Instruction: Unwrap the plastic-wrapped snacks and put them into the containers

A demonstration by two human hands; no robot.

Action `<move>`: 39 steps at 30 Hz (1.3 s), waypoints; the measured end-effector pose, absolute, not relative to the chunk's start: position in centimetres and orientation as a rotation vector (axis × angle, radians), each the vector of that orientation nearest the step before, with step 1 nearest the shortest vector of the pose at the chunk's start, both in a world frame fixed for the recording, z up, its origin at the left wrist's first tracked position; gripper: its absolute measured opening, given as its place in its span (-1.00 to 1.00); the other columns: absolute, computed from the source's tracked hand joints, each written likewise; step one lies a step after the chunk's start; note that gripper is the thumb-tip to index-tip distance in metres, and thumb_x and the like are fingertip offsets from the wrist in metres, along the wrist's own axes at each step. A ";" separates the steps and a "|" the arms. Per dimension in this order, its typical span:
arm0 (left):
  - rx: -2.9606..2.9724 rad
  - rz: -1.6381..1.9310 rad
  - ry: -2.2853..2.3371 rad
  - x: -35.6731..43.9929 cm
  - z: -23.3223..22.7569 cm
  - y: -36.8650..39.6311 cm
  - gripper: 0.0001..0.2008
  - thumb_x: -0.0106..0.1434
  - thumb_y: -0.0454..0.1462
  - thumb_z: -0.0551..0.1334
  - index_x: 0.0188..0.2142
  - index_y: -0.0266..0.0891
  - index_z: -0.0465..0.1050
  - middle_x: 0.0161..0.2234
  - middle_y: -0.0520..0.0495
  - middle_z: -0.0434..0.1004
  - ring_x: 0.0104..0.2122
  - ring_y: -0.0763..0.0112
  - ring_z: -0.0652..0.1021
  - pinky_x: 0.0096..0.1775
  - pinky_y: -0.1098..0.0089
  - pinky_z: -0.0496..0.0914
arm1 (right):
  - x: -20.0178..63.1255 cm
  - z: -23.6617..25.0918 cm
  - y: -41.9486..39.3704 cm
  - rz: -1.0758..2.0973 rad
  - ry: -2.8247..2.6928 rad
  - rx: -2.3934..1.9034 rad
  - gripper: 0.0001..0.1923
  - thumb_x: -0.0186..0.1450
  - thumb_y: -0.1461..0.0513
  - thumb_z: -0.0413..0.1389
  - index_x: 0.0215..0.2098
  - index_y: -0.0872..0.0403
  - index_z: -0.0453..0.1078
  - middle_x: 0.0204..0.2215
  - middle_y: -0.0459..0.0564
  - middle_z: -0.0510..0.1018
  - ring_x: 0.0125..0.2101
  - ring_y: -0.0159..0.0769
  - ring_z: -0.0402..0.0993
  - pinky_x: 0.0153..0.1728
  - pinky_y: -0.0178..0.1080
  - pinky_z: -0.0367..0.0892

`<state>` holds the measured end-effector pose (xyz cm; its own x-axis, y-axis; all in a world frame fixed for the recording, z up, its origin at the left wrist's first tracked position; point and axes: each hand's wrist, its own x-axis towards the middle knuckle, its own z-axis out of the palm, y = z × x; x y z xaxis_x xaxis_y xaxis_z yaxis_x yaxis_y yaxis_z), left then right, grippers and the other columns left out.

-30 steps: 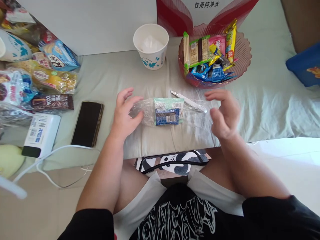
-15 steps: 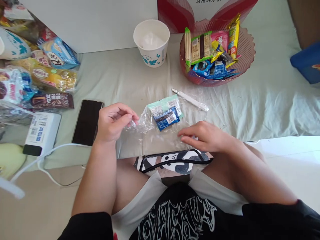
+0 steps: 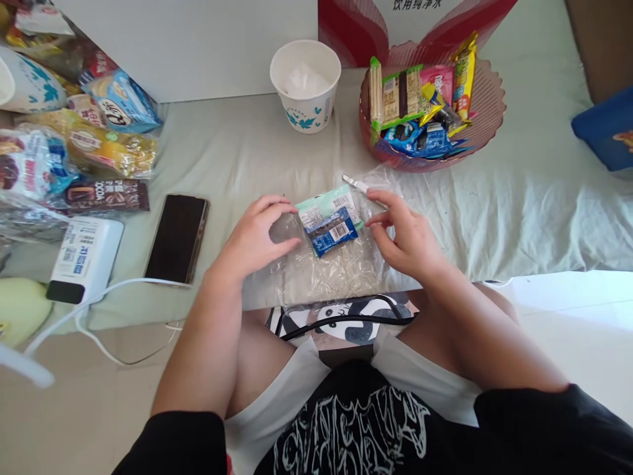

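Head cam: blue packet (image 3: 331, 232) is lying over a mint-green packet (image 3: 324, 203), clear plastic (image 3: 336, 274) around them, right between the hands. Left hand (image 3: 262, 234) has thumb and fingers wide apart; right hand (image 3: 403, 231) is curled beside the knife (image 3: 353, 183), can't tell if it's pinching anything.

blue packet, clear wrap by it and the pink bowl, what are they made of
Blue packet: probably glossy plastic film, judging by highlights and creases. Clear wrap: seemingly thin, shiny plastic; it's crinkled and cloth shows through. Pink bowl: ribbed, glossy and translucent; plastic or glass, I can't tell which.
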<state>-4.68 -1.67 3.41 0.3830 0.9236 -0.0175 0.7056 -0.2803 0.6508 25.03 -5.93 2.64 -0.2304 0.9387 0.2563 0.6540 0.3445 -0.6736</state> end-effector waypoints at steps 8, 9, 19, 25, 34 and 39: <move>1.824 0.675 1.547 -3.7 3.1 -1.3 -0.90 0.30 -0.20 0.26 -0.32 -0.15 0.51 -0.43 0.01 0.58 -0.43 0.38 0.53 -0.31 0.36 0.44 | 22.9 1.3 -5.4 0.380 -2.053 -1.455 -0.74 0.34 0.13 0.19 -0.04 0.03 0.49 0.10 0.23 0.51 0.12 0.09 0.51 0.11 0.17 0.49; 1.832 0.718 1.551 -3.6 3.2 -1.4 -0.88 0.31 -0.19 0.25 -0.32 -0.15 0.50 -0.40 -0.01 0.59 -0.41 0.38 0.54 -0.31 0.37 0.43 | 22.7 1.1 -5.3 0.362 -2.065 -1.478 -0.69 0.33 0.11 0.20 0.00 0.04 0.52 0.05 0.22 0.53 0.07 0.08 0.53 0.09 0.16 0.50; 2.109 0.562 1.348 -3.2 3.7 -2.5 -0.59 0.14 -0.29 0.39 0.01 -0.12 0.49 0.19 -0.16 0.52 0.11 0.11 0.57 0.14 0.13 0.48 | 22.3 0.7 -4.7 0.488 -2.066 -1.297 -0.32 0.33 0.15 0.14 0.41 0.02 0.19 0.43 0.25 0.24 0.40 0.10 0.26 0.34 0.16 0.33; 1.614 0.785 1.411 -3.1 3.1 -1.9 -0.80 0.34 -0.12 0.23 -0.36 -0.16 0.44 -0.11 -0.12 0.65 -0.23 0.28 0.61 -0.23 0.30 0.53 | 21.6 0.7 -5.0 0.396 -2.046 -1.545 -0.22 0.28 -0.04 0.25 0.38 0.04 0.24 0.09 0.25 0.51 0.11 0.19 0.48 0.16 0.24 0.41; 0.749 0.976 1.253 -1.1 4.4 -1.0 -0.75 0.17 -0.15 0.30 -0.45 -0.13 0.23 -0.49 -0.03 0.54 -0.57 0.39 0.52 -0.70 0.53 0.07 | 21.5 0.1 -5.0 0.400 -2.087 -1.345 -0.14 0.29 0.00 0.25 0.44 0.06 0.08 0.24 0.27 0.47 0.13 0.16 0.50 0.14 0.20 0.43; 0.543 0.984 1.280 -1.0 4.0 0.0 -0.66 0.11 -0.10 0.35 -0.42 -0.12 0.16 -0.49 -0.03 0.58 -0.57 0.41 0.56 -0.68 0.54 -0.03 | 21.6 -0.1 -5.3 0.249 -2.049 -1.219 -0.27 0.35 0.10 0.20 0.42 -0.01 0.09 0.07 0.20 0.54 -0.01 0.07 0.55 -0.01 0.11 0.53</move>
<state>-0.97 -0.01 4.05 -0.0166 0.8439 -0.5362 -0.3013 0.5072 0.8075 21.60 -5.30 -0.07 -0.2865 0.8248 0.4875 0.6843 0.5323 -0.4984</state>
